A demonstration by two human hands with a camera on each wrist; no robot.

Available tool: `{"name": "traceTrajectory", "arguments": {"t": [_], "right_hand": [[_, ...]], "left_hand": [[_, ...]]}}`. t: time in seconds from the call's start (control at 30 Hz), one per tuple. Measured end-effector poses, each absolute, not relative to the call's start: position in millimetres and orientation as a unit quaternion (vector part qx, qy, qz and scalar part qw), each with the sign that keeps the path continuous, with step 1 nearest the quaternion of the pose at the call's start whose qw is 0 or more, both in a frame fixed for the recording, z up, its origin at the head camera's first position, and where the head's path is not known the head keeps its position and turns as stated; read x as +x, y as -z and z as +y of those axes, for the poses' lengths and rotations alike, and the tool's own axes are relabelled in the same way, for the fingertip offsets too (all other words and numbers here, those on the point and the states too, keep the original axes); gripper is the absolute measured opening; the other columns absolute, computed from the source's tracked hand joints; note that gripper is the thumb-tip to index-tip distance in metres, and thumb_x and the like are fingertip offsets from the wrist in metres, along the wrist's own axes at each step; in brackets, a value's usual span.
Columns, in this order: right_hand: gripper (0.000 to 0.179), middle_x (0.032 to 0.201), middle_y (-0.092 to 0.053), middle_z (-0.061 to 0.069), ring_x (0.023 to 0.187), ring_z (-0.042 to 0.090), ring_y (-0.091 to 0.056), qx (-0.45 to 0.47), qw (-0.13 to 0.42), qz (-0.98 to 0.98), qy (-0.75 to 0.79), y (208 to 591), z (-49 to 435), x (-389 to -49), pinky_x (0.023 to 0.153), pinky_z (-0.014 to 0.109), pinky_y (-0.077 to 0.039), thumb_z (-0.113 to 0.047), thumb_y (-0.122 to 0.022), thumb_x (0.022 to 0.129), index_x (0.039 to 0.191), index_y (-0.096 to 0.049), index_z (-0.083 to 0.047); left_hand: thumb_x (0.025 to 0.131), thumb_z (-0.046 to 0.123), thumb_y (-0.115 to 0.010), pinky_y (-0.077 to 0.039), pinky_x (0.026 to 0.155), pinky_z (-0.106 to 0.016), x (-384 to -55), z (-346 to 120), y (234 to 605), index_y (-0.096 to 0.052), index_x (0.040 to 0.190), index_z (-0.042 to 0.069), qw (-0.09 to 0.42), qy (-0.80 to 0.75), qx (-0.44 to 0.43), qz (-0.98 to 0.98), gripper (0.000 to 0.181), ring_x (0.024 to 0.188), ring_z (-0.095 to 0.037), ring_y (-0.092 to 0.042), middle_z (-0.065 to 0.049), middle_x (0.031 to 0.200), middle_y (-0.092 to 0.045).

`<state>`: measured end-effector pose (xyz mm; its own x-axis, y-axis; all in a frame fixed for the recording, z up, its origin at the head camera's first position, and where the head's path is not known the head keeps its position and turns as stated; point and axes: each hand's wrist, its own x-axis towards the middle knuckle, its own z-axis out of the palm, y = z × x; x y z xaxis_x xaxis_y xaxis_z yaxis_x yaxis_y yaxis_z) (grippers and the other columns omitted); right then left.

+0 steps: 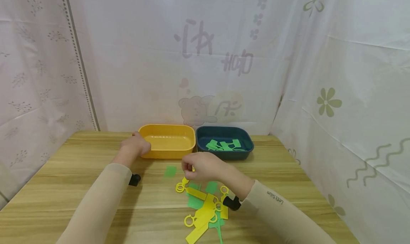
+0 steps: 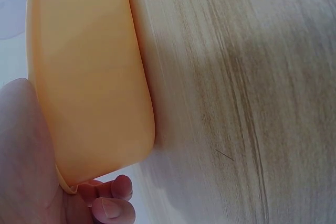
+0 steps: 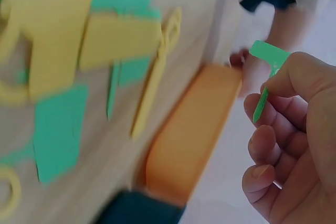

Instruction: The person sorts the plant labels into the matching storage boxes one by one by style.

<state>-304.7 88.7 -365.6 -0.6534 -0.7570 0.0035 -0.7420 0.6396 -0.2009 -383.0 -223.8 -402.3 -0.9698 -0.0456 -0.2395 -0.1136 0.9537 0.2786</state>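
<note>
At the back left of the table my left hand [image 1: 135, 145] grips the left end of an orange-yellow bin [image 1: 168, 154], thumb over its rim and fingers under it. My right hand [image 1: 206, 166] is above the table, in front of the two bins. Between thumb and forefinger it pinches a green T-shaped plant label [image 3: 269, 53] with a pointed tip. Below that hand lies a loose pile of yellow ringed tags [image 1: 206, 212] and flat green labels [image 1: 195, 202]. The held label is hidden behind the fingers in the head view.
Touching the yellow bin's right side is a dark blue bin [image 1: 224, 155] with several green labels [image 1: 224, 144] inside. A patterned curtain [image 1: 153, 59] hangs behind and beside the wooden table [image 1: 80, 158]. Black straps [image 1: 135, 180] sit at both wrists.
</note>
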Motion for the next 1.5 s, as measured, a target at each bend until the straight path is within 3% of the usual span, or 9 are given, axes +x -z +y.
{"name": "traceTrajectory", "arguments": {"t": [0.3,0.63,0.87,1.13,1.5], "right_hand": [[0.002,0.094,-0.072,-0.008,0.079,0.011,-0.06,-0.338,-0.024,0.93,0.142,351.2,129.2,-342.8,0.074,0.03,-0.053,-0.024,-0.071,0.101,0.101,-0.07,-0.023],[0.011,0.102,-0.075,0.0,0.084,0.018,-0.065,-0.217,-0.045,0.962,0.163,351.1,179.3,-376.8,0.082,0.041,-0.056,-0.026,-0.066,0.103,0.108,-0.07,-0.018],[0.014,0.098,-0.074,0.004,0.083,0.022,-0.064,-0.177,-0.058,0.966,0.178,361.2,207.4,-395.8,0.08,0.042,-0.056,-0.026,-0.066,0.105,0.109,-0.07,-0.013],[0.016,0.1,-0.072,0.008,0.087,0.025,-0.062,-0.17,-0.067,0.97,0.162,367.1,224.8,-404.7,0.084,0.045,-0.055,-0.021,-0.062,0.108,0.115,-0.069,-0.008],[0.017,0.105,-0.071,0.012,0.088,0.026,-0.062,-0.151,-0.068,0.974,0.154,371.3,237.8,-403.3,0.083,0.046,-0.056,-0.018,-0.06,0.109,0.114,-0.069,-0.005]], "left_hand": [[0.102,0.031,-0.033,-0.052,0.108,-0.066,-385.4,-225.0,404.1,0.001,0.161,-0.027,0.116,-0.146,-0.04,0.982,0.089,0.116,-0.051,-0.067,-0.046,0.14,-0.061],[0.103,0.032,-0.033,-0.049,0.111,-0.069,-384.5,-225.4,403.7,0.001,0.161,-0.026,0.115,-0.144,-0.039,0.982,0.089,0.126,-0.057,-0.064,-0.045,0.144,-0.06],[0.104,0.031,-0.033,-0.049,0.111,-0.069,-383.3,-225.4,402.3,0.004,0.162,-0.025,0.122,-0.151,-0.038,0.98,0.089,0.109,-0.048,-0.069,-0.037,0.127,-0.072],[0.103,0.031,-0.031,-0.048,0.113,-0.069,-383.1,-225.4,401.0,0.003,0.161,-0.027,0.118,-0.143,-0.033,0.982,0.089,0.12,-0.054,-0.066,-0.045,0.138,-0.063],[0.103,0.032,-0.032,-0.046,0.114,-0.071,-381.5,-223.5,399.3,0.003,0.162,-0.026,0.122,-0.147,-0.036,0.981,0.089,0.122,-0.057,-0.065,-0.044,0.141,-0.062]]}}
